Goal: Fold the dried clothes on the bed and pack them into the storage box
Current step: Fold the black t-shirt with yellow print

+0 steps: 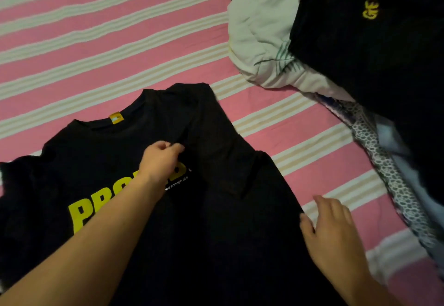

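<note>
We're over the bed point(101, 41), its pink sheet crossed by pale stripes, and it carries everything we see. Biggest on it is the black T-shirt point(216, 221), spread front-up near us, yellow block letters across the chest and a small yellow tag inside the neckline. Its right side is folded in over the body, the sleeve lying on top. No box in view from here, so nothing packed that we can point to. Up at the far right sits a heap of clothes point(360, 70): a black garment with yellow lettering on top, a pale white-green piece under it, patterned and light blue fabric trailing along the right edge. Now the hands. Our left hand point(161, 159) reaches across the chest print, fingers curled and pinching the edge of the folded sleeve. Our right hand point(334, 231) is spread and relaxed, fingers straight, at the shirt's right edge where cloth meets sheet, gripping nothing.
</note>
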`<state>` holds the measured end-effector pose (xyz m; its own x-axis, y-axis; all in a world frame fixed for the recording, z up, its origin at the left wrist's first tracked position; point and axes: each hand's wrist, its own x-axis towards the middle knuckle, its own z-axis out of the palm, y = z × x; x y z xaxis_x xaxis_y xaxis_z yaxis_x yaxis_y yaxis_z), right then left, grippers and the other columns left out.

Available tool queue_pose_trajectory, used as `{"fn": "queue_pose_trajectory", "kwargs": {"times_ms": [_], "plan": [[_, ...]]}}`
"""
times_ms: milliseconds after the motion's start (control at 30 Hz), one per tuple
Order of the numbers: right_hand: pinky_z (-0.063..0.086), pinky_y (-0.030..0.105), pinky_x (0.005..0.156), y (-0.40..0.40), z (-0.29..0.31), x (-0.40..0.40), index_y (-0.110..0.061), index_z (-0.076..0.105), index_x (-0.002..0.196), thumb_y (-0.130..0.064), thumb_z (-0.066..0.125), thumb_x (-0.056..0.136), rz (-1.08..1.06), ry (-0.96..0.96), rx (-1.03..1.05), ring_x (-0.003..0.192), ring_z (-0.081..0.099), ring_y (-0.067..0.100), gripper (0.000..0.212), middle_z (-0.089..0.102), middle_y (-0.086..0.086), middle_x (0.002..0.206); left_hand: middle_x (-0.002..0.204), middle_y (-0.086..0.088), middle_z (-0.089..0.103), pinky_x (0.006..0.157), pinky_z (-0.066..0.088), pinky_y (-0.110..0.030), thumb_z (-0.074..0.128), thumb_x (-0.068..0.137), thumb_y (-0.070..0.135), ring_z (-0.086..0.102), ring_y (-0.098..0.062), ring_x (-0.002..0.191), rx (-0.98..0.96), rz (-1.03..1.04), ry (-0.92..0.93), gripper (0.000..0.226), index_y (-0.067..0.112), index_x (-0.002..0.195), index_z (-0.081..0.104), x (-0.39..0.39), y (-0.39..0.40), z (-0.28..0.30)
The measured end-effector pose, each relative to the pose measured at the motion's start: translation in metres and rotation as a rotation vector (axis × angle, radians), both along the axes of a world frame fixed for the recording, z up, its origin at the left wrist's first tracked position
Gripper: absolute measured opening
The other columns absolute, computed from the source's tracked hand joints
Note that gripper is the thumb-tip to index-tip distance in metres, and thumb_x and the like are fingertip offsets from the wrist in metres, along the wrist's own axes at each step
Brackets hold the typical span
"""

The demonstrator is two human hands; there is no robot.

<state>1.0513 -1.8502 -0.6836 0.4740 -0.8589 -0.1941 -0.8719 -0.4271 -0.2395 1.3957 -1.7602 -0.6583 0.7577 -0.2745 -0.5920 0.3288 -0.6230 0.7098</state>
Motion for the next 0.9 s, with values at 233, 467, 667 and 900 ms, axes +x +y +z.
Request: {"fn": "queue_pose_trajectory", "kwargs": {"times_ms": [233,467,667,900], "plan": [[0.051,0.036,0.080,0.044,0.020,-0.101,-0.034,0.057,0.107,-0.039,0.075,0.084,-0.309,0.032,0.429,0.100,0.069,0.027,0.030,0.068,-0.004,0.098,0.112,0.006,0.074,0.081,0.049,-0.028,0.059,0.099,0.047,0.068,-0.015,0.098,-0.227,0.332,0.549,0.042,0.021,0.131,0.064,-0.050,0.020,-0.021],[0.045,0.031,0.066,0.068,0.037,-0.149,-0.038,0.056,0.082,-0.023,0.070,0.091,-0.202,-0.057,0.450,0.080,0.069,0.023,0.023,0.068,-0.007,0.079,0.106,-0.010,0.064,0.098,0.052,-0.038,0.059,0.098,0.024,0.063,-0.025,0.096,-0.170,0.329,-0.002,0.021,0.010,0.113,0.061,-0.050,-0.025,0.003],[0.037,0.024,0.068,0.134,0.084,-0.149,-0.018,0.065,0.086,-0.038,0.047,0.098,0.326,-0.193,-0.039,0.070,0.051,0.011,0.029,0.061,-0.006,0.075,0.109,-0.016,0.059,0.088,0.039,-0.037,0.037,0.107,0.031,0.056,-0.029,0.100,0.010,-0.003,-0.574,0.029,0.005,0.109,0.049,-0.022,0.024,0.078],[0.035,0.025,0.051,0.256,0.093,-0.091,-0.026,0.059,0.082,-0.040,0.061,0.085,0.614,-0.102,0.048,0.048,0.051,0.013,0.014,0.057,-0.009,0.057,0.123,-0.007,0.065,0.095,0.049,-0.027,0.037,0.102,0.038,0.064,-0.019,0.111,0.013,0.165,-0.360,0.031,0.016,0.116,0.055,0.056,0.155,0.094]]}}
